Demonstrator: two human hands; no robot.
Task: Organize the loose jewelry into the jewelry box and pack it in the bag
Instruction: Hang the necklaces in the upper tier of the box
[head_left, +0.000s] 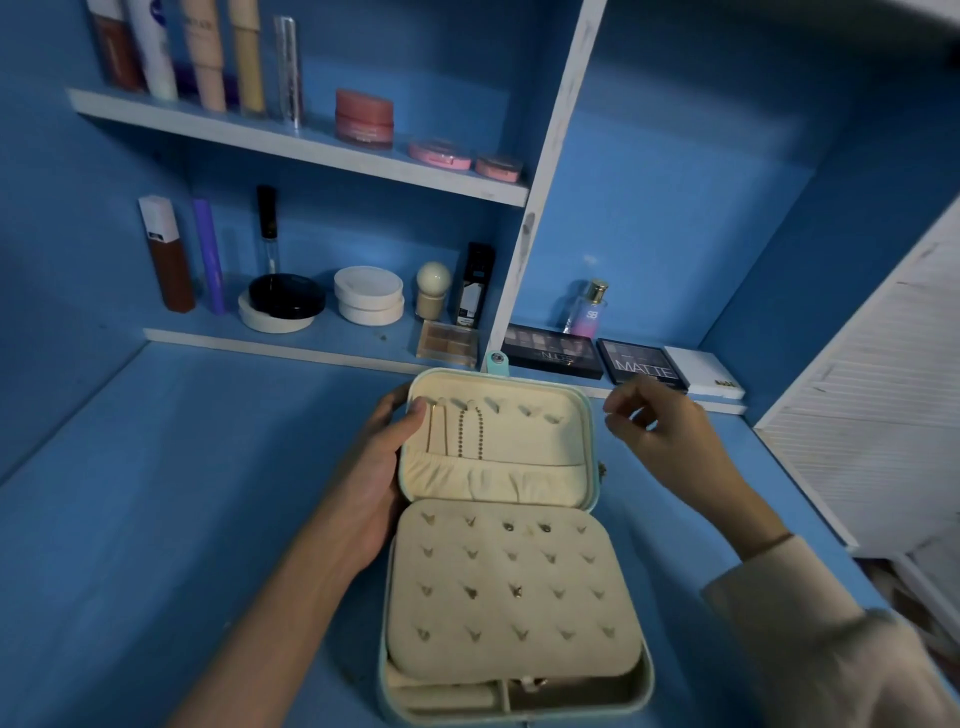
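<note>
A pale green jewelry box (587, 410) with cream lining lies open on the blue counter. Two chains hang from hooks in its raised lid: a gold necklace (437, 428) and a beaded necklace (470, 434). The earring panel (511, 587) over the base carries a few small studs. My left hand (374, 467) grips the lid's left edge, thumb on the lining near the hooks. My right hand (649, 421) hovers just right of the lid, fingers loosely curled, nothing visible in it. No bag is in view.
Blue shelves behind the box hold cosmetics: bottles and tubes, jars (369, 296), a perfume bottle (589, 306) and flat eyeshadow palettes (553, 356) right behind the lid. A white slatted door (857, 415) stands at the right.
</note>
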